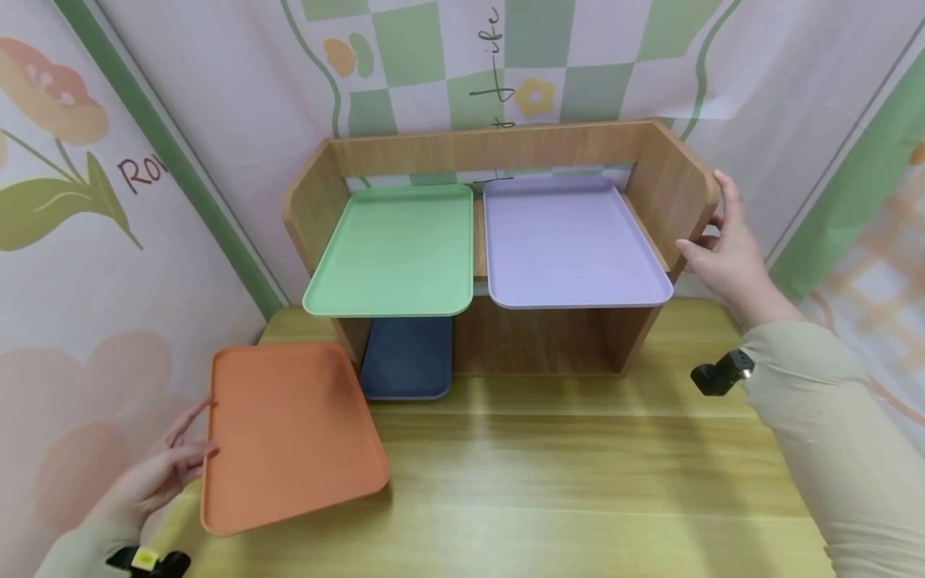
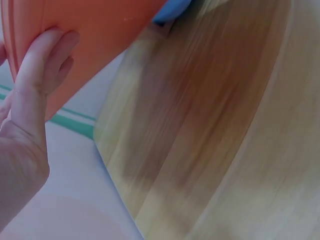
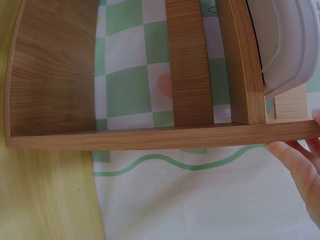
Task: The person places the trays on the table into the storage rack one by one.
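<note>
My left hand (image 1: 160, 475) holds an orange tray (image 1: 292, 437) by its left edge, thumb on the upper face and the other fingers underneath. In the left wrist view the tray is tilted above the table, with fingers (image 2: 37, 65) against its underside. My right hand (image 1: 733, 261) grips the right side panel of a two-level wooden shelf (image 1: 675, 181) near its front edge. On the upper level lie a green tray (image 1: 397, 253) at left and a purple tray (image 1: 574, 245) at right, both overhanging the front. A dark blue tray (image 1: 408, 359) lies in the lower left, jutting out slightly.
The shelf stands at the back of a wooden table (image 1: 535, 466), before a checked green-and-white cloth (image 1: 470, 48). Printed fabric (image 1: 108, 281) hangs along the left side and more hangs at the right. The lower level's right part shows bare wood.
</note>
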`<state>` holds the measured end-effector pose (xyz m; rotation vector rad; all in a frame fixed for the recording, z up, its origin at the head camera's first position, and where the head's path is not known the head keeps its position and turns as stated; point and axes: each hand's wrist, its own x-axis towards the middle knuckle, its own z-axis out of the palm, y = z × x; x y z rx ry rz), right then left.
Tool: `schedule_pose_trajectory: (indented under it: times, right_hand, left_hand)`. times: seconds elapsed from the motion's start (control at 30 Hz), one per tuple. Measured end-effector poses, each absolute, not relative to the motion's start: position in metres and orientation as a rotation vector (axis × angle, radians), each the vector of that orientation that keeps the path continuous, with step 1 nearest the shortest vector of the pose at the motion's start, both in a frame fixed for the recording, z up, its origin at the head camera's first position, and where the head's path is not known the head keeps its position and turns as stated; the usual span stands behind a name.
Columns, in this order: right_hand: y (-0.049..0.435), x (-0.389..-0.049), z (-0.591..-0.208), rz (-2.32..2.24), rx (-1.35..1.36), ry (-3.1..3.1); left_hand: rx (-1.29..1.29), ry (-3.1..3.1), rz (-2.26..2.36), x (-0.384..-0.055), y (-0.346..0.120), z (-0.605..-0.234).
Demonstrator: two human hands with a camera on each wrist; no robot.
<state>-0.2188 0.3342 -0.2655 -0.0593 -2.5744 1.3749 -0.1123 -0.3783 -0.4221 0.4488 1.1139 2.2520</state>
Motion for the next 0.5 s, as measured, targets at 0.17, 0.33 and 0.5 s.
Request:
schedule_pose_trajectory:
  times: [0.17, 0.33, 0.5]
  right_hand:
    - [0.335, -0.219, -0.265, 1.364, -0.080, -2.587]
    - [0.334, -0.219, -0.265, 1.364, -0.077, -2.587]
    - [0.333, -0.219, -0.265, 1.362, -0.074, -2.590]
  left_hand:
    - [0.499, 1.054, 2.267, -0.102, -0.369, -0.416]
    - [0.534, 0.961, 2.305, -0.094, -0.362, -0.413]
    - [0.483, 0.944, 2.339, -0.088, -0.359, -0.410]
